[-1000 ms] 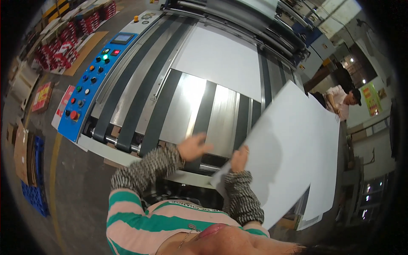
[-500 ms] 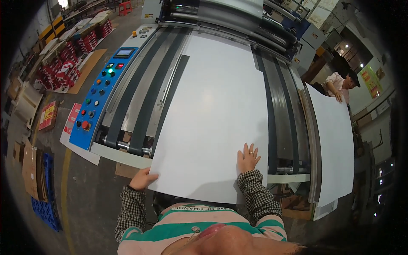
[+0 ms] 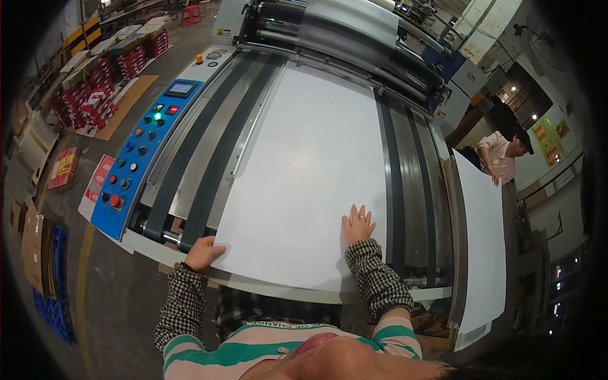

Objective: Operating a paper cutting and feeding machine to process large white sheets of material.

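A large white sheet (image 3: 301, 183) lies on the belts of a feed table, its far end under the machine's rollers. Its near edge reaches the pale front rail (image 3: 272, 288). At the near left corner, my left hand (image 3: 204, 253) has thumb and fingers closed on the sheet's edge. Near the right edge, my right hand (image 3: 358, 227) rests flat on top, fingers spread, a ring on one of them. Checked sleeve covers show on both forearms.
A blue control panel (image 3: 142, 149) with buttons runs along the left side. Dark belts (image 3: 218, 149) flank the sheet. On the right stands a stack of white sheets (image 3: 481, 247), with a co-worker (image 3: 503, 152) touching its far end. Red-and-white bundles (image 3: 95, 107) sit on the floor far left.
The sheet has moved forward, and the stepped edges seen before near its far end now run in line. Both hands have gone forward with it. The whole view has shifted slightly.
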Demonstrator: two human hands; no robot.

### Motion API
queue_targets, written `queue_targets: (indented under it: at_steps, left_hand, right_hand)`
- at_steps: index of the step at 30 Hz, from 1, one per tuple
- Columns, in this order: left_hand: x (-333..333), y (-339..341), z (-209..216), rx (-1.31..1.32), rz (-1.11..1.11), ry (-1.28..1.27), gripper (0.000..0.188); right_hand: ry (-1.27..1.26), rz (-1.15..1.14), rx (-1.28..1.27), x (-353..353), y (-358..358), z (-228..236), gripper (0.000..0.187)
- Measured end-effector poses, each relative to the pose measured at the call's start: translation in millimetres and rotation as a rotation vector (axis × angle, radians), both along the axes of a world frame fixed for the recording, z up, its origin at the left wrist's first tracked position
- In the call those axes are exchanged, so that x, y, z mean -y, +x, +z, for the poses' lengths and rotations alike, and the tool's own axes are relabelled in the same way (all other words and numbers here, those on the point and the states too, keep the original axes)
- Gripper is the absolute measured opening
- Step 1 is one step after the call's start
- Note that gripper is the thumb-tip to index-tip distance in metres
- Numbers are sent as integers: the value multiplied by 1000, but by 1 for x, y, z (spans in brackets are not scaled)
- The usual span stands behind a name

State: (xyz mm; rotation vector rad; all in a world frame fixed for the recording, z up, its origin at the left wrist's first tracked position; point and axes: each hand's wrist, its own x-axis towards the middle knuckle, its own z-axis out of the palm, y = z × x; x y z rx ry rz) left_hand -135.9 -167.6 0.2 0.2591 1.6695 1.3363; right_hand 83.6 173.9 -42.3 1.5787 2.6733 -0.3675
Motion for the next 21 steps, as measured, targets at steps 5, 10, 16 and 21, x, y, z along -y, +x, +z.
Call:
queue_targets:
  at_steps: [5,10,16,21]
  left_hand:
    - [-27,-30,-16,-774,196,-226,28]
    - [-48,-24,9,-1048,251,-111,24]
    - [9,-49,18,-1591,-455,-206,42]
    - [-8,-53,6,-1415,-707,10,49]
  right_hand:
    - [29,107,-194,-56,-25,0,49]
    - [627,213,-119,-145,81,-9,15]
    - [871,-927,619,-115,372,84,65]
    - [471,-875,376,-92,410,70,60]
